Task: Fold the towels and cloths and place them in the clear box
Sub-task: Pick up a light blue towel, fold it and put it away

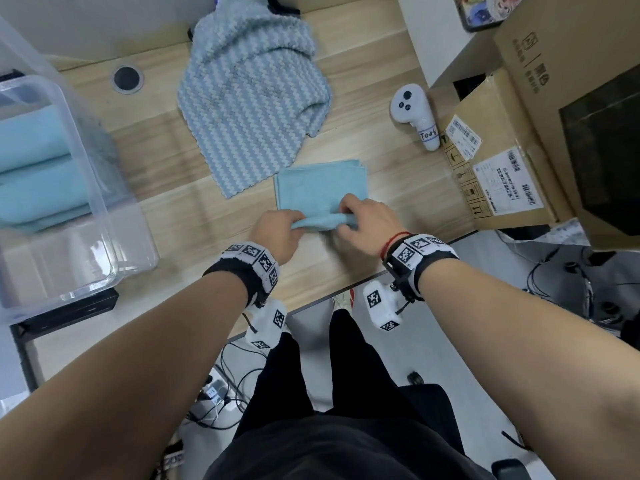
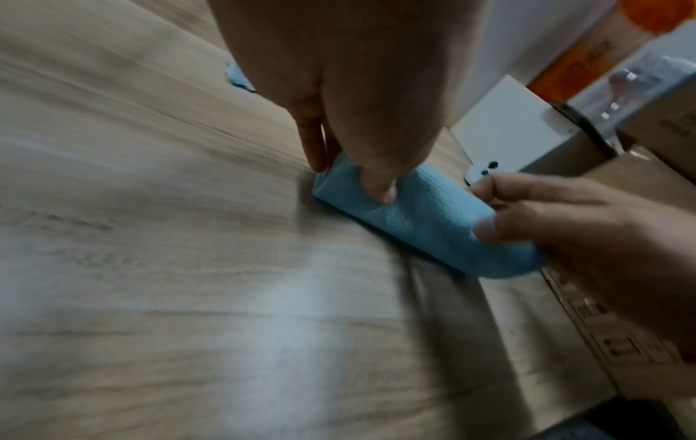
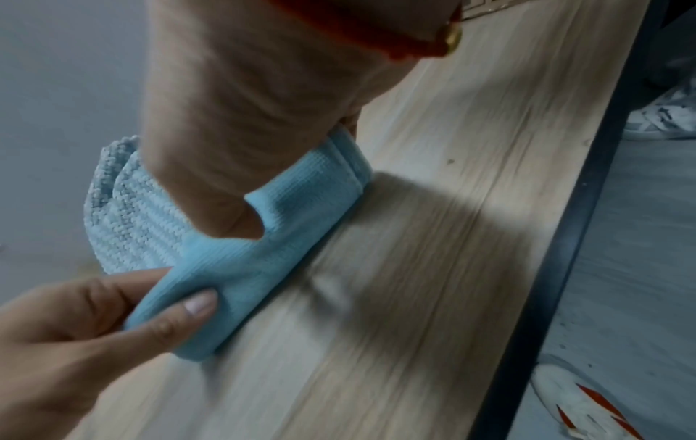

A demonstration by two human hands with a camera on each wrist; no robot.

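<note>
Pale blue microfibre, a small folded cloth [image 1: 320,188], lies on the light wood-grain worktop [image 1: 166,174] near its front edge. Its near edge is rolled up off the surface, and both hands grip that roll: the left hand [image 1: 277,233] pinches the left end with thumb on top and fingers behind, and the right hand [image 1: 367,220] curls round the right end, thumb tucked under the fold.

Just beyond the cloth, overlapping none of it as far as I can see, sprawls a rumpled blue-and-white zigzag towel [image 1: 249,98], unfolded. The clear box [image 1: 79,161] stands at the left end of the worktop, well apart from the hands, with folded light blue towels [image 1: 34,168] already stacked inside.

To the right a white handheld controller [image 1: 414,114] rests against an open cardboard box [image 1: 502,161] with shipping labels, which crowds that side. A round cable hole [image 1: 127,79] sits in the worktop behind the clear box.
</note>
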